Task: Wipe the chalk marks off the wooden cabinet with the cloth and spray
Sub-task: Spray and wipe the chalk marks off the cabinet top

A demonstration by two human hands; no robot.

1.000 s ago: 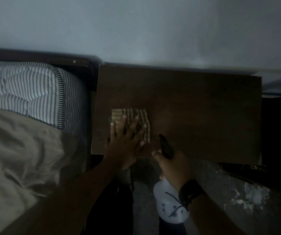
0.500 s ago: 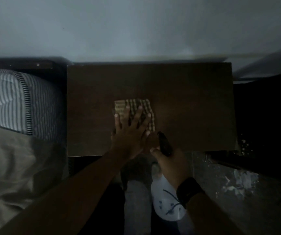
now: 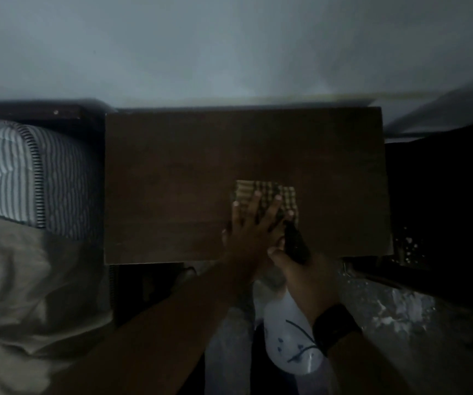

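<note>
Head view, dim light. The wooden cabinet [image 3: 189, 181] stands against the wall with its top as the working surface; a striped mattress [image 3: 21, 169] and a pale sheet [image 3: 15, 280] lie to its left. The checked cloth [image 3: 266, 192] lies flat on the surface, right of centre and towards the near edge. The left hand [image 3: 253, 223] rests on the cloth with fingers straight and spread, pressing it down. The right hand [image 3: 303, 276], a dark band on its wrist, is curled round the neck of the spray bottle [image 3: 289, 337]; the dark nozzle points over the near edge just beside the cloth, and the white body hangs below the surface. Compared with a second ago, cloth and left hand have travelled from the left part of the surface to right of centre, while the right hand holds much the same station. Judgement: a wiping pass is under way, sweeping rightward. No chalk marks can be made out in this light, so remaining work cannot be confirmed.
</note>
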